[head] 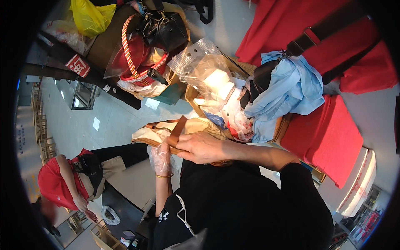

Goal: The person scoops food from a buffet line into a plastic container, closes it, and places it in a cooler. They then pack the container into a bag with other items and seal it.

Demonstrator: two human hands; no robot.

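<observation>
A beige handbag (200,125) with brown straps and brown trim lies across the front of my body. My left hand (162,156), in a clear plastic glove with a gold bangle at the wrist, grips the bag's lower edge near a brown strap; its fingertips are partly hidden. My right hand (200,147) is bare, its fingers closed on the strap and trim beside the left one. Just beyond the bag stands a cardboard box (193,101) holding clear plastic packaging (215,78) and crumpled plastic bags (239,120). A light blue jacket (284,90) hangs over its right side.
Further off are a red-and-white basket (143,76), a black handbag (170,31) and a yellow plastic bag (92,18). A red lid (322,137) and a white foam box (359,184) lie right. At lower left, a person in red (65,184) stands by a dark table (122,206).
</observation>
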